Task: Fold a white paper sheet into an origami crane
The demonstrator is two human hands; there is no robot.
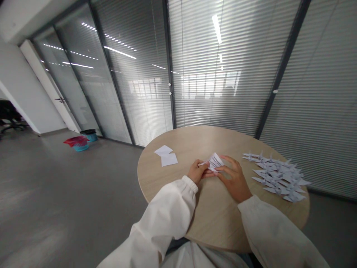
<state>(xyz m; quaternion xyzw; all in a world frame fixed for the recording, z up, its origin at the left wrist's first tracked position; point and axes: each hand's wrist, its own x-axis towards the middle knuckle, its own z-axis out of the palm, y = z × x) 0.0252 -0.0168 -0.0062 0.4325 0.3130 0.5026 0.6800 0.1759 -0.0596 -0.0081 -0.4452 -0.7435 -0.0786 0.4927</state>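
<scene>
Round wooden table (217,208), near edge bare below the hands. Folded paper cranes (276,176) heaped toward the right edge, well apart from two white paper squares (166,155) on the left. Printed folded paper (215,162) mid-table, pinched by left hand (198,172), right hand (234,176) fingers spread against it.

We're looking at an office: glass partition walls (214,63) with slatted blinds run along the room, and a white door (48,87) with a lever handle sits at the far end. We see a round wood-top meeting table (217,212) on a plain grey floor (61,186), two small waste bins (83,140) by the glass, and a black office chair (11,115) at far left.
</scene>
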